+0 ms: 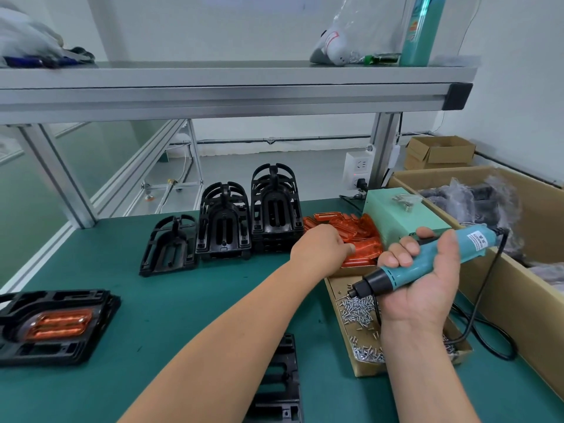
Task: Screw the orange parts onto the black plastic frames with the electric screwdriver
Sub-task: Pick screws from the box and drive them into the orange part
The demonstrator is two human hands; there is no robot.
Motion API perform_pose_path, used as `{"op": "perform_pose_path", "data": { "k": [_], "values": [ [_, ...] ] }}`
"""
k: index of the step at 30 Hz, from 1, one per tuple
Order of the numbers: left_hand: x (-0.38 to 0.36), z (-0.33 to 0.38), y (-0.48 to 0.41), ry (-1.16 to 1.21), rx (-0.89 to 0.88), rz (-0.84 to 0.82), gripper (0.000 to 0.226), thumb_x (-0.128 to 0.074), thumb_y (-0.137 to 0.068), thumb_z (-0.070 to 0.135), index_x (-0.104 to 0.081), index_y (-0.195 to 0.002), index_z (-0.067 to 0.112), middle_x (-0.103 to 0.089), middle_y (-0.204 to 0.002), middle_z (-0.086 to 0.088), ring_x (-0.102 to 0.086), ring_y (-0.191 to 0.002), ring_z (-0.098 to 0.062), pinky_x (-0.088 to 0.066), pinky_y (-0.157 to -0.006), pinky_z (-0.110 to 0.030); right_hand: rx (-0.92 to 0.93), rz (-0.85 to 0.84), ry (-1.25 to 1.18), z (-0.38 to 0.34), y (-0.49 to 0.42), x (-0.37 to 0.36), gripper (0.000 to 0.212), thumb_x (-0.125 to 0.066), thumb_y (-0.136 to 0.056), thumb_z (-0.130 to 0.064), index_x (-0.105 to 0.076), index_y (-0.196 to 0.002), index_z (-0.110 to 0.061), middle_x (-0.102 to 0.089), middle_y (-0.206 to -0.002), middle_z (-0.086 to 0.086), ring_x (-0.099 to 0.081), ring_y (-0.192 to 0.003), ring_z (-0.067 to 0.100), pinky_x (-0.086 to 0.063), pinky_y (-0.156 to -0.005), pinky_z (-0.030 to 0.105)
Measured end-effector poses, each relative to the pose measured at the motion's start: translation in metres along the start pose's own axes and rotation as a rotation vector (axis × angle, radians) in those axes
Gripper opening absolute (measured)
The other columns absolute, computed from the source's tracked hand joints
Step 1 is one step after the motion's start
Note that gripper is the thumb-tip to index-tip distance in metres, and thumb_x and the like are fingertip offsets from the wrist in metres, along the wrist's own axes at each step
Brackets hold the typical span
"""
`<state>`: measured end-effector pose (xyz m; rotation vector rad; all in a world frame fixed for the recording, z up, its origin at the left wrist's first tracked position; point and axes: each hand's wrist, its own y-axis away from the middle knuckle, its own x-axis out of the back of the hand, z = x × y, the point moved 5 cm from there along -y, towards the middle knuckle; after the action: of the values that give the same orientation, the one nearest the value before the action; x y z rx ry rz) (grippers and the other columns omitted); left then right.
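Above my green bench mat [183,300] runs an aluminium shelf [213,96] bearing a tall teal can [419,35] and a crumpled white bag [332,47]. At my right stands a big cardboard box [537,319] of plastic-wrapped dark parts.

Green bench [183,300]; blk frames [224,227], orange parts [366,239], screw box [367,369] on it.

White walls [518,87], pale floor [274,166], aluminium-framed shelf [213,96] over green bench top [152,300], possibly glass partition [91,154] at left
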<state>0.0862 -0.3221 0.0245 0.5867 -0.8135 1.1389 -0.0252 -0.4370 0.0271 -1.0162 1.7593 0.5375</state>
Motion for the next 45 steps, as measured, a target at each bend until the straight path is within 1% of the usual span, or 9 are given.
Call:
{"op": "perform_pose_path", "data": {
  "k": [6,10,12,18,22,25,28,37,45],
  "values": [
    [0.006,0.002,0.003,0.027,-0.046,0.058,0.049,-0.059,-0.097,0.031,-0.042,-0.052,0.018,-0.044,-0.049,0.004,-0.045,-0.049,-0.021,-0.039,-0.051,-0.029,-0.002,0.001,0.002,0.001,-0.001,0.001,0.028,-0.058,-0.106,-0.045,-0.063,-0.098,-0.019,-0.049,-0.074,-0.005,-0.045,-0.057,0.006,-0.044,-0.054,0.020],
    [0.023,0.001,0.015,0.099,-0.100,0.126,0.038,-0.053,-0.099,0.029,-0.049,-0.062,0.019,-0.062,-0.061,-0.007,-0.053,-0.053,-0.022,-0.054,-0.059,-0.040,-0.009,-0.008,-0.004,0.001,-0.001,0.001,0.028,-0.059,-0.106,-0.046,-0.063,-0.099,-0.019,-0.049,-0.074,-0.006,-0.045,-0.057,0.006,-0.044,-0.054,0.020],
    [0.029,-0.005,0.023,0.151,-0.109,0.134,0.039,-0.053,-0.100,0.030,-0.046,-0.063,0.018,-0.061,-0.062,-0.013,-0.048,-0.051,-0.022,-0.056,-0.059,-0.042,-0.009,-0.011,-0.006,0.001,-0.001,0.001,0.028,-0.060,-0.105,-0.046,-0.064,-0.098,-0.019,-0.049,-0.074,-0.006,-0.045,-0.056,0.006,-0.044,-0.054,0.020],
    [0.034,-0.041,0.056,0.262,-0.053,0.127,0.040,-0.055,-0.101,0.032,-0.056,-0.081,-0.002,-0.047,-0.059,0.002,-0.037,-0.053,-0.018,-0.036,-0.051,-0.029,-0.022,-0.033,0.018,0.003,0.002,-0.001,0.027,-0.060,-0.105,-0.045,-0.063,-0.097,-0.020,-0.049,-0.074,-0.006,-0.045,-0.058,0.007,-0.044,-0.055,0.021],
    [0.047,-0.077,0.090,0.407,-0.013,0.104,0.026,-0.062,-0.098,0.039,-0.064,-0.082,0.019,-0.045,-0.052,0.014,-0.034,-0.049,-0.010,-0.030,-0.046,-0.024,-0.030,-0.032,0.039,0.006,0.004,-0.002,0.026,-0.063,-0.104,-0.046,-0.063,-0.098,-0.020,-0.048,-0.075,-0.005,-0.044,-0.058,0.007,-0.044,-0.056,0.021],
    [0.066,-0.100,0.123,0.501,0.005,0.046,0.026,-0.065,-0.092,0.044,-0.067,-0.083,0.019,-0.041,-0.057,0.011,-0.033,-0.054,-0.013,-0.029,-0.048,-0.027,-0.033,-0.035,0.048,0.007,0.006,-0.004,0.027,-0.064,-0.103,-0.046,-0.063,-0.100,-0.020,-0.048,-0.076,-0.005,-0.044,-0.059,0.007,-0.043,-0.056,0.021],
    [0.082,-0.118,0.156,0.571,0.040,-0.018,0.030,-0.068,-0.087,0.046,-0.068,-0.086,0.016,-0.039,-0.060,0.009,-0.031,-0.053,-0.011,-0.028,-0.047,-0.020,-0.047,-0.058,0.064,0.011,0.009,-0.007,0.027,-0.064,-0.103,-0.047,-0.062,-0.099,-0.020,-0.048,-0.076,-0.005,-0.043,-0.059,0.007,-0.043,-0.056,0.021],
    [0.088,-0.136,0.211,0.492,0.024,-0.208,0.037,-0.074,-0.084,0.056,-0.075,-0.092,0.020,-0.043,-0.065,0.008,-0.034,-0.060,-0.010,-0.029,-0.054,-0.021,-0.121,-0.178,0.122,0.029,0.018,-0.019,0.030,-0.057,-0.106,-0.048,-0.063,-0.098,-0.020,-0.049,-0.073,-0.006,-0.044,-0.057,0.006,-0.042,-0.054,0.020],
    [0.093,-0.138,0.222,0.343,0.009,-0.209,0.019,-0.076,-0.089,0.046,-0.077,-0.086,0.027,-0.038,-0.054,0.013,-0.034,-0.051,-0.006,-0.030,-0.048,-0.014,-0.153,-0.232,0.185,0.039,0.028,-0.024,0.033,-0.050,-0.109,-0.047,-0.062,-0.098,-0.018,-0.049,-0.072,-0.005,-0.044,-0.056,0.007,-0.041,-0.054,0.022]
  ]
}}
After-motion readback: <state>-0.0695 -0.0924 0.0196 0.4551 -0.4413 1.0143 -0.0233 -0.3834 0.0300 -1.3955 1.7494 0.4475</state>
